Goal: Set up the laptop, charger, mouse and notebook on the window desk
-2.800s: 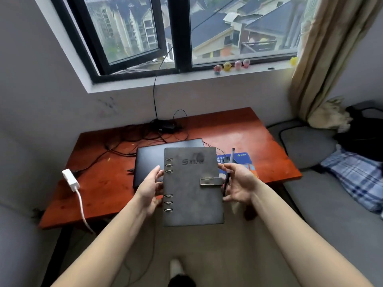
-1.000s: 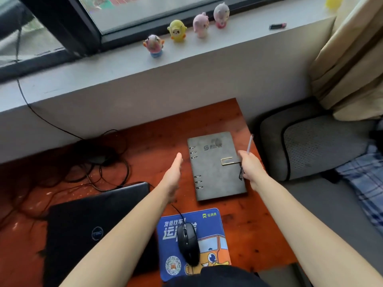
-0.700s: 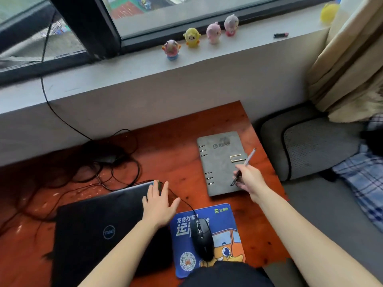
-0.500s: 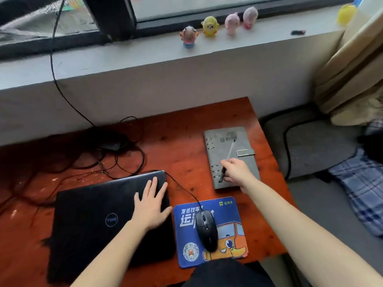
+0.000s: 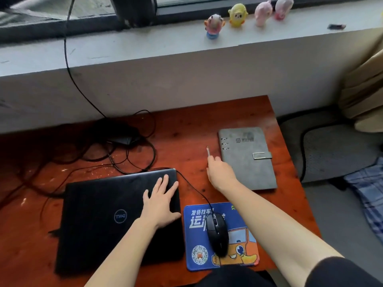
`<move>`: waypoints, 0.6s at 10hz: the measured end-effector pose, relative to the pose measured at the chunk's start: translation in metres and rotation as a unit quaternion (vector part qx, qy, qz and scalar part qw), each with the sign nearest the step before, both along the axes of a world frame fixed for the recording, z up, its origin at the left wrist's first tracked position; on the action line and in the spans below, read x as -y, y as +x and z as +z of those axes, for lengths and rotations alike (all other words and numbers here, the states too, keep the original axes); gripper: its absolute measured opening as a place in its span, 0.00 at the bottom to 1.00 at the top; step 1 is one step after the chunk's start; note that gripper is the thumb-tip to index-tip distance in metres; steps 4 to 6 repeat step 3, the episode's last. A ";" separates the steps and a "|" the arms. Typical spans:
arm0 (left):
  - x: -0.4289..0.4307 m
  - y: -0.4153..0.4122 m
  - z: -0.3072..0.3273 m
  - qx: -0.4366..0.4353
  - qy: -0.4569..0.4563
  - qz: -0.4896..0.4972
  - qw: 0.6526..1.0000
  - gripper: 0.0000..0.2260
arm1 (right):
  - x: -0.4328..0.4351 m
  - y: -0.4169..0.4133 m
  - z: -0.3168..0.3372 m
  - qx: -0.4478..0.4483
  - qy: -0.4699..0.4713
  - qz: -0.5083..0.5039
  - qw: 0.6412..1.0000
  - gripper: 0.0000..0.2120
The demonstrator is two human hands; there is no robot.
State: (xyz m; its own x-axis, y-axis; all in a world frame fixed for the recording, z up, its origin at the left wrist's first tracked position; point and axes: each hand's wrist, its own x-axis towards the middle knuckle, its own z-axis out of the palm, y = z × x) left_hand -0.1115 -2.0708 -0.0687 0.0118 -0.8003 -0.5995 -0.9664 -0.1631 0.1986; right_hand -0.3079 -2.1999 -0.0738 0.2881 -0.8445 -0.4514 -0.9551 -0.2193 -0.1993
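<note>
Laptop (image 5: pixel 116 216): closed, front left of worktop (image 5: pixel 186 131); left hand (image 5: pixel 160 206) flat on lid, fingers straight, gripping nothing. Mouse (image 5: pixel 217 233): on blue pad (image 5: pixel 238 255) just right of laptop. Notebook (image 5: pixel 248 162): closed, clasp fastened, back right. Right hand (image 5: pixel 220 172): between laptop and notebook, fingers curled round a pen (image 5: pixel 207 151), tip upward. Charger (image 5: pixel 124 139): among tangled cables (image 5: pixel 132 162) at back; connection to laptop not discernible. Judged remaining: setting pen down, opening lid, perhaps plugging in.
</note>
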 end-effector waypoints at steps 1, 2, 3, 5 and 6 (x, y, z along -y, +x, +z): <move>0.000 0.001 0.001 -0.005 -0.002 0.003 1.000 0.47 | -0.005 -0.005 0.004 0.020 0.038 -0.012 0.999 0.17; 0.001 0.001 0.002 -0.003 0.003 0.005 1.000 0.47 | -0.003 -0.016 0.017 0.080 0.073 -0.039 0.993 0.20; 0.000 -0.002 0.005 0.000 0.007 -0.007 1.000 0.47 | 0.005 -0.027 0.042 0.171 0.070 -0.105 0.977 0.20; 0.000 -0.002 0.005 0.000 0.007 -0.007 1.000 0.47 | 0.005 -0.027 0.042 0.171 0.070 -0.105 0.977 0.20; 0.000 -0.002 0.005 0.000 0.007 -0.007 1.000 0.47 | 0.005 -0.027 0.042 0.171 0.070 -0.105 0.977 0.20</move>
